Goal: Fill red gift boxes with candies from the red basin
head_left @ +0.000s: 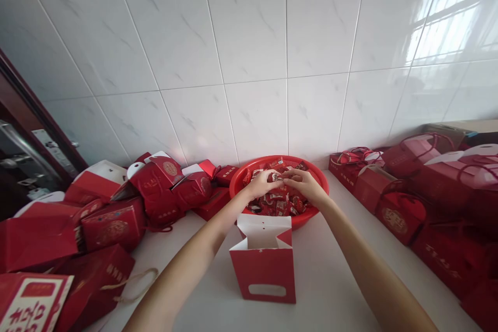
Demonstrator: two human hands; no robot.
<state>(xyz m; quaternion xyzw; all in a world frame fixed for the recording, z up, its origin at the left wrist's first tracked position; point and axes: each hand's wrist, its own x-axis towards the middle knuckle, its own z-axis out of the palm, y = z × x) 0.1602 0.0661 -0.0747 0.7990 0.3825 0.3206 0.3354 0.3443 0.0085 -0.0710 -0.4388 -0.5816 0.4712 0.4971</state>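
Observation:
A round red plastic basket stands against the wall, filled with red-wrapped candies. Over it, my left hand has its fingers closed on a small wrapped candy. Curled in from the other side, my right hand meets the same spot, its fingertips at the candies; exactly what lies under them is partly hidden. Between my forearms a red gift box sits upright with its top open and its white inside showing. A pale oval patch marks its front.
Red gift boxes are heaped on the left, one with a loose cord handle. More red boxes, several with cord handles, crowd the right side. White tiled wall closes off the back of the white tabletop.

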